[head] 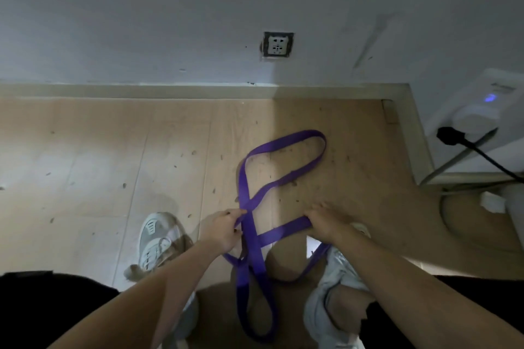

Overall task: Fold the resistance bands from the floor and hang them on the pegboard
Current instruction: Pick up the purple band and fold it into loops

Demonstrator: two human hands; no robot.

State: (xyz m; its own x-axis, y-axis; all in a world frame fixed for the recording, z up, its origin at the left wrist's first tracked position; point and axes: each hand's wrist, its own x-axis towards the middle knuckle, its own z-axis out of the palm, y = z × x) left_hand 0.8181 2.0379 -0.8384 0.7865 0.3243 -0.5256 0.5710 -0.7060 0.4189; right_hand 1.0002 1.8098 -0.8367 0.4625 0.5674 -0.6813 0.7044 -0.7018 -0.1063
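Purple resistance band [286,147] sprawls across the wooden floor [99,156] at lower centre, loops crossing between both hands. Left hand [222,228] pinches the crossing; right hand [323,221] grips a strand.

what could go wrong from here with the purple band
1. The purple band crosses over itself between the left hand and right hand, so folding now may lock in a twist.
2. A loop hangs down between the two shoes, so a step could catch or trap it.
3. The far loop lies on the gritty floor and would likely drag through the debris when pulled in.
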